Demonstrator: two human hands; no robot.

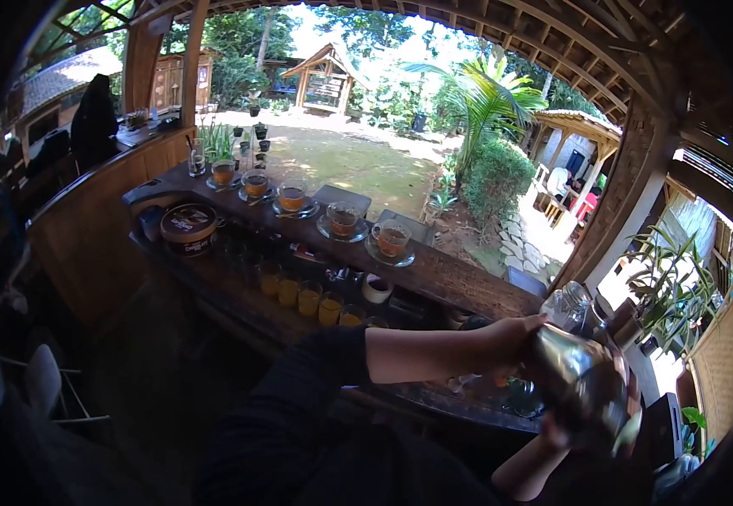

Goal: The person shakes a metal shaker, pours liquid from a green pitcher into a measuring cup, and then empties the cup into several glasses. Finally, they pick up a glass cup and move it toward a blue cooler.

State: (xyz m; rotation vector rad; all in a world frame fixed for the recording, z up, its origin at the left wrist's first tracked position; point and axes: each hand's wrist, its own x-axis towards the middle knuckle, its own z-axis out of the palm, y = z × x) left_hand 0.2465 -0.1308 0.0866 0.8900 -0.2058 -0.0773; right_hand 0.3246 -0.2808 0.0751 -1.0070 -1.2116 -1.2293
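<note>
In the head view, my left hand (514, 339) reaches across from the left, fingers clamped on the upper end of a shiny metal vessel (579, 367). My right hand (557, 432) comes up from below and grips the same vessel, its fingers curled round the far side (part of that grip is hidden behind the metal, so I can't tell how every finger sits). The vessel is tilted in my grasp, in front of the right end of the wooden counter (477, 281). I can't tell what is inside it.

Just beyond my left hand, near the counter's right end, stands a clear glass jar (570, 300). Along the raised shelf, from its left end to about the middle, five glass cups (291, 199) of amber-brown drink sit on saucers. A tall clear glass (196, 160) stands at the shelf's far left corner.

On the lower level, a round brown tub (189, 226) is at the left end. Glasses of yellow-orange drink (309, 300) line up nearer the front edge, with a pale round container (376, 288) just behind the right of the row.
</note>
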